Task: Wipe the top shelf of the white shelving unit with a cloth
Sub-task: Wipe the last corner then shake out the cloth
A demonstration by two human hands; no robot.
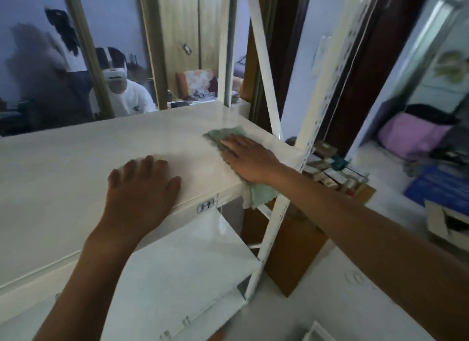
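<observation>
Right hand [247, 156] presses green cloth [228, 135] flat on top shelf [76, 168].

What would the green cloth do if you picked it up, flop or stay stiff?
Probably flop: the cloth already droops over the shelf edge. It looks thin and light, and likely slides easily under the flat right hand on that smooth top.

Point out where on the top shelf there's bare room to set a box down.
The widest bare patch of the top shelf runs from the left hand out to the left edge and back to the glass. A smaller strip lies behind both hands, up to the rear upright. The right front corner is crowded: the right hand presses the cloth flat there.
</observation>
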